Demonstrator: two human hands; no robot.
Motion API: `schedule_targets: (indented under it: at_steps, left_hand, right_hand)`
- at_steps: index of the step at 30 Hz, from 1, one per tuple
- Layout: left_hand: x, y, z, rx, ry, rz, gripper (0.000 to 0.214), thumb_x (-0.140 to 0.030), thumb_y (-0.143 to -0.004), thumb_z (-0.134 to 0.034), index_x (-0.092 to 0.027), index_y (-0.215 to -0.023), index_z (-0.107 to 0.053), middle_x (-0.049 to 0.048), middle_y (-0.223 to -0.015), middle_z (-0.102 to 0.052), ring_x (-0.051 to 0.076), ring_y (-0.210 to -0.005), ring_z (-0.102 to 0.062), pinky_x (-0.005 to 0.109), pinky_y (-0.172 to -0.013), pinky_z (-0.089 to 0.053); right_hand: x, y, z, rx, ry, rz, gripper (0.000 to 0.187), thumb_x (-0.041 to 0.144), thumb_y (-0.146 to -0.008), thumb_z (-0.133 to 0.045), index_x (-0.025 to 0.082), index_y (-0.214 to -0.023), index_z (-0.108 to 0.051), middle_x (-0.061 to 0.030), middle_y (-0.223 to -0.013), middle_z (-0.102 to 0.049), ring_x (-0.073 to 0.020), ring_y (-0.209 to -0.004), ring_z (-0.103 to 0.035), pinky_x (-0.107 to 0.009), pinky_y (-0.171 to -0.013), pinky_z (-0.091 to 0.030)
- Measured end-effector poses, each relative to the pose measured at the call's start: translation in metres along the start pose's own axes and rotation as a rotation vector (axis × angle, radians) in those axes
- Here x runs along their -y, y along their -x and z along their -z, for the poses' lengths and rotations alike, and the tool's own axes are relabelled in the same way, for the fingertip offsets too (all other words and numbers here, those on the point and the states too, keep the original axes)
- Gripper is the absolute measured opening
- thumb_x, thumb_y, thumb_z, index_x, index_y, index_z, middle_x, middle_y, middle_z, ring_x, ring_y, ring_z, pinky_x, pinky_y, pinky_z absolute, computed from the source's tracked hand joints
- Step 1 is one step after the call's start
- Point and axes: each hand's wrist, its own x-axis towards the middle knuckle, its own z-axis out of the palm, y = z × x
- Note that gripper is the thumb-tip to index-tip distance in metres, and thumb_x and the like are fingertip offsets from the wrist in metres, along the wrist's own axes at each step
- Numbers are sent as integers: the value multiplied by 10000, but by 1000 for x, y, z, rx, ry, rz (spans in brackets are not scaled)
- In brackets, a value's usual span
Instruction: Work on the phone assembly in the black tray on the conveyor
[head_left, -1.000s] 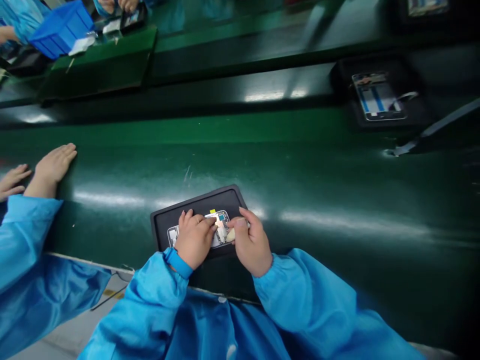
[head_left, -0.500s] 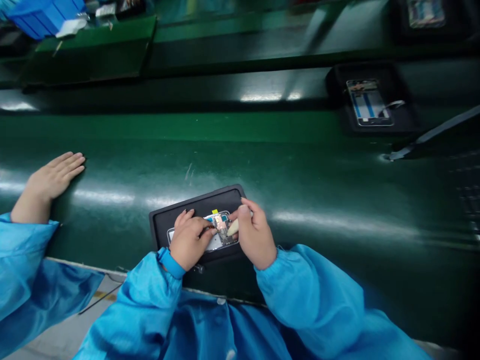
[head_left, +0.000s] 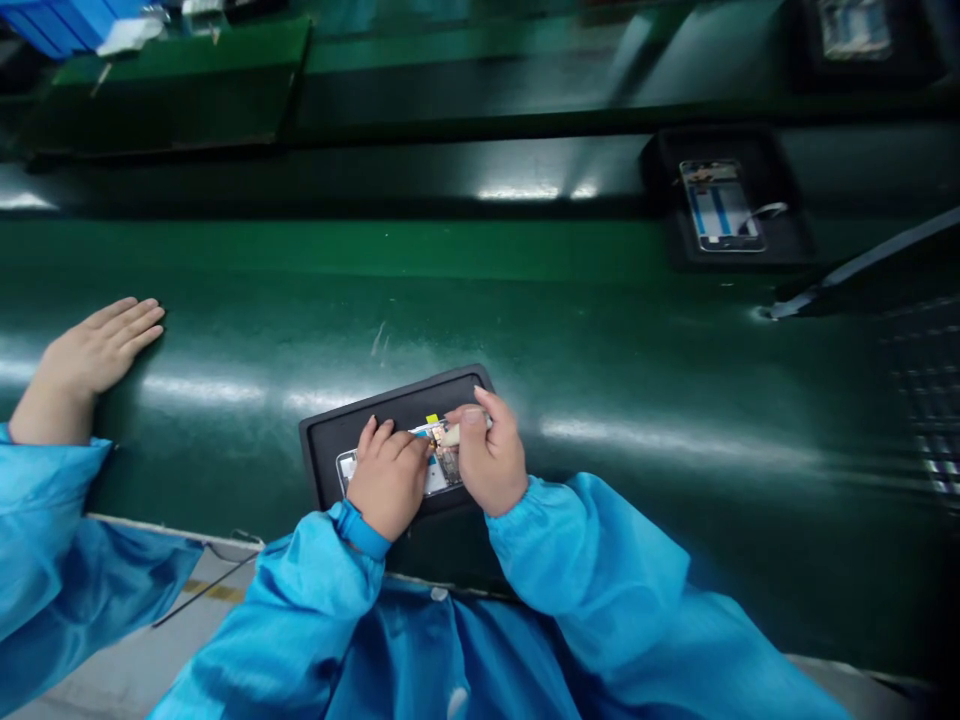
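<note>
A black tray (head_left: 390, 408) lies on the green conveyor belt (head_left: 570, 330) near its front edge. In it rests an open phone frame (head_left: 436, 470) with bare circuit parts and a small yellow tab. My left hand (head_left: 386, 478) presses down on the frame's left half, fingers curled over it. My right hand (head_left: 487, 460) grips a small pale stick-like tool (head_left: 451, 433), its tip touching the upper part of the frame. Both wrists sit in blue sleeves, the left one with a blue band.
A co-worker's hand (head_left: 94, 350) in a blue sleeve lies flat on the belt at the left. A second black tray (head_left: 787, 235) with a phone frame (head_left: 720, 205) sits far right on the belt. A blue bin (head_left: 52, 20) stands at the top left.
My right hand has shifted the pale tool slightly up and left over the phone frame. The far tray has drifted left along the belt. The co-worker's hand has barely moved.
</note>
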Motion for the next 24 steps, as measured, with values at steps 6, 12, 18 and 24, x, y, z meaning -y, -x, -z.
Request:
schedule_targets:
  at_steps: [6, 12, 18, 24]
  left_hand:
    - [-3, 2, -3, 1, -81, -50, 188, -179, -825, -443, -141, -909, -607, 70, -845, -597, 270, -987, -498, 491, -975, -296]
    - [-4, 2, -4, 29, -101, -39, 185, -179, -826, -428, -155, -909, -592, 65, -846, -586, 262, -984, -499, 493, -975, -293]
    - [-5, 1, -3, 39, -95, -44, 174, -171, -813, -450, -156, -911, -592, 62, -847, -593, 267, -979, -501, 494, -970, -299]
    - [-6, 1, -3, 58, -111, -43, 177, -162, -786, -486, -159, -920, -601, 66, -862, -597, 284, -975, -507, 511, -957, -309]
  right_hand:
    - [0, -2, 0, 9, 57, 26, 276, 355, -890, -383, 177, -1094, -437, -44, -810, -614, -159, -712, -594, -288, -626, -505]
    - [-1, -3, 0, 50, 79, 76, 279, 363, -896, -363, 180, -1093, -438, -49, -824, -608, -163, -745, -591, -299, -649, -500]
    - [-1, -2, 1, 77, 77, 84, 281, 369, -896, -363, 181, -1089, -444, -47, -816, -612, -167, -750, -592, -296, -642, -497]
    - [2, -3, 2, 59, 110, 126, 245, 328, -893, -380, 181, -1075, -453, -42, -808, -613, -166, -742, -593, -296, -650, -498]
